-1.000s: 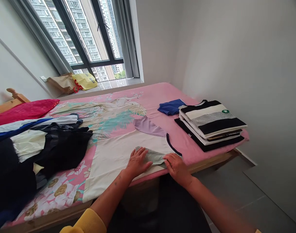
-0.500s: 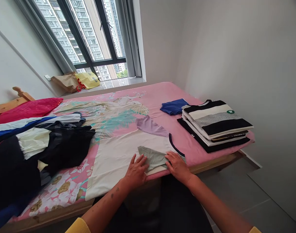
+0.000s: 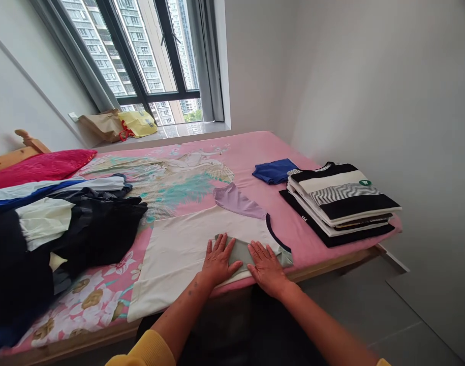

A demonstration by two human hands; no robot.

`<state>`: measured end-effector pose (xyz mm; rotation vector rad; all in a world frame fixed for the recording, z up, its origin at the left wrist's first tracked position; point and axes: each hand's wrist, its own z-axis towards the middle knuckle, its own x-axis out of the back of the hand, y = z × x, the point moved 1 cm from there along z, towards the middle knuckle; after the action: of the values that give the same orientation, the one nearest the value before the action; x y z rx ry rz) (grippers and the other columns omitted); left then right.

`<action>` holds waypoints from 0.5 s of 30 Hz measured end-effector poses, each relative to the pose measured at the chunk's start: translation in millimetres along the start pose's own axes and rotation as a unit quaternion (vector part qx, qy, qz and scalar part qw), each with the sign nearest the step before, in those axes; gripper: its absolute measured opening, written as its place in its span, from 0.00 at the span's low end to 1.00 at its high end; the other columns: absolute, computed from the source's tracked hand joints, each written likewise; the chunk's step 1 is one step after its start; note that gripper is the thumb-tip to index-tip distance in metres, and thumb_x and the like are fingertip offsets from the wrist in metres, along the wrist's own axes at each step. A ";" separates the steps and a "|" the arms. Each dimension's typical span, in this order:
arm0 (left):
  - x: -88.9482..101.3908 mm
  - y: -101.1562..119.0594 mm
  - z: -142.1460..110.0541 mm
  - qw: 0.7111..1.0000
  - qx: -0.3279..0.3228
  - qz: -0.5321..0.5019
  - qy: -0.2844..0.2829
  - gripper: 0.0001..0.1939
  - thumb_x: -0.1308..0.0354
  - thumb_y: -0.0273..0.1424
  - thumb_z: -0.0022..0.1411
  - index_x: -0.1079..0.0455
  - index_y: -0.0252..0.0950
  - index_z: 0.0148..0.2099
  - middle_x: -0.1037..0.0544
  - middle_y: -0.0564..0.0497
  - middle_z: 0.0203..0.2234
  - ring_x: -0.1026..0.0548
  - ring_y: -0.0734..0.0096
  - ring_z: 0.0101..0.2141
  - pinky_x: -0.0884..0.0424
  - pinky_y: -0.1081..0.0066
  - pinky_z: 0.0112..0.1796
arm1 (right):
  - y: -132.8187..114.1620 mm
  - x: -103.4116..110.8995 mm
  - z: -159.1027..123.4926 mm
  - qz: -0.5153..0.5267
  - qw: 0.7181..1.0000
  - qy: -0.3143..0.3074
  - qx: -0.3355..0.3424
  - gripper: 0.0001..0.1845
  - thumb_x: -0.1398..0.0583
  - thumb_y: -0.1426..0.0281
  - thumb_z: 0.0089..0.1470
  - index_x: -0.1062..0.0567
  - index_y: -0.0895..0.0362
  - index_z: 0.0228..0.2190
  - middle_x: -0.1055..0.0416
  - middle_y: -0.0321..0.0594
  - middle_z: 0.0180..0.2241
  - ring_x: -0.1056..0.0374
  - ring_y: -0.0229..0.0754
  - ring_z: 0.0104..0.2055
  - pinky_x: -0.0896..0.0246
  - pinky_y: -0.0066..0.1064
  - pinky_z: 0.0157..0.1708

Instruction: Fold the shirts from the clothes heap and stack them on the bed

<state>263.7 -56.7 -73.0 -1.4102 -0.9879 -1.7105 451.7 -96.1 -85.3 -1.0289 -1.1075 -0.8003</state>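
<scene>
A cream T-shirt [image 3: 179,249] with a dark neckband lies spread on the bed near its front edge. One sleeve, lilac [image 3: 240,201], sticks out on the far side. The other, a grey-green sleeve [image 3: 240,252], is folded in over the body. My left hand [image 3: 219,260] rests flat with spread fingers on the left part of that folded sleeve. Fingers outstretched, my right hand [image 3: 266,267] presses on its right part, close to the neckband. Between the two hands a strip of the sleeve shows; the rest is covered by them.
On the right stands a stack of folded clothes [image 3: 342,195], a striped one on top, beside a folded blue garment [image 3: 274,171]. Dark clothes [image 3: 102,229] lie heaped at the left near a red pillow [image 3: 45,165]. Bags [image 3: 138,123] sit on the windowsill.
My left hand has slid slightly up onto the folded sleeve. My right hand has moved left and flattened, fingers now pointing away from me. The view has shifted a little.
</scene>
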 end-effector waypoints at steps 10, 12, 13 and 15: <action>4.0 -14.9 -1.1 0.998 -0.002 -0.061 -0.005 0.36 0.50 0.51 0.57 0.49 0.42 0.63 0.49 0.44 0.63 0.51 0.55 0.62 0.57 0.47 0.58 | 19.1 31.8 51.8 0.093 0.988 0.116 -0.029 0.19 0.50 0.68 0.57 0.30 0.60 0.47 0.33 0.48 0.50 0.41 0.45 0.54 0.49 0.39 0.56; 9.2 -23.6 4.6 0.996 0.006 -0.086 0.005 0.28 0.52 0.46 0.60 0.44 0.42 0.61 0.44 0.46 0.62 0.49 0.58 0.62 0.55 0.48 0.58 | 32.7 33.1 68.0 0.104 0.986 0.132 -0.024 0.18 0.49 0.69 0.56 0.30 0.61 0.47 0.33 0.48 0.49 0.41 0.46 0.54 0.49 0.39 0.56; 12.4 -28.5 9.6 0.995 0.013 -0.096 0.014 0.25 0.53 0.43 0.62 0.41 0.42 0.59 0.42 0.46 0.61 0.48 0.60 0.61 0.54 0.49 0.58 | 39.3 33.9 76.9 0.111 0.985 0.133 -0.022 0.18 0.49 0.70 0.56 0.30 0.61 0.46 0.33 0.48 0.49 0.41 0.45 0.54 0.48 0.39 0.55; 19.4 -38.0 25.0 0.993 0.026 -0.110 0.037 0.20 0.54 0.37 0.63 0.38 0.42 0.56 0.38 0.47 0.59 0.45 0.62 0.60 0.52 0.50 0.58 | 50.9 36.5 97.2 0.128 0.983 0.129 -0.023 0.18 0.49 0.71 0.55 0.30 0.61 0.46 0.33 0.47 0.48 0.41 0.45 0.53 0.49 0.38 0.55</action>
<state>238.5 -17.9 -55.6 -1.2337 -1.1735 -1.8656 476.7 11.9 -52.3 -1.0482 -0.7217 -0.7311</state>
